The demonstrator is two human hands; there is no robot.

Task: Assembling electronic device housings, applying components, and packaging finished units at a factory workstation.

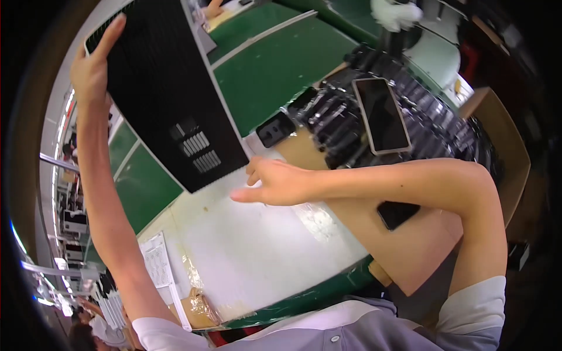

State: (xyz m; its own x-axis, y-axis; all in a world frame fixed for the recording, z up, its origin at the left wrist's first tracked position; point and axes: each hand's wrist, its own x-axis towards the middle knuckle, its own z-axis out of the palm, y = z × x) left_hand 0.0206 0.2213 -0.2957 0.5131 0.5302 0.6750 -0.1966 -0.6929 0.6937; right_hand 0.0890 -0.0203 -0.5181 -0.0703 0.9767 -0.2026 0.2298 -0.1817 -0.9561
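Note:
A long black ribbed panel (158,88) with pale edges hangs tilted over the table at the upper left. My left hand (92,70) grips its far left corner, thumb lying over the dark face. Several short light-grey strips (196,143) show in rows near the panel's lower end; whether they are set in it or are reflections, I cannot tell. By the near right corner of the panel is my right hand (275,182), thumb stretched out and fingers partly curled, with nothing seen in it. Its fingertips are close to that corner; contact is unclear.
A white sheet (252,251) covers the near part of the green table (275,64). To the right, a phone (383,117) with a light rim lies on a pile of black plastic-wrapped pieces (333,123) in an open cardboard box (503,140). Two dark phone-like pieces (276,128) (398,214) lie nearby.

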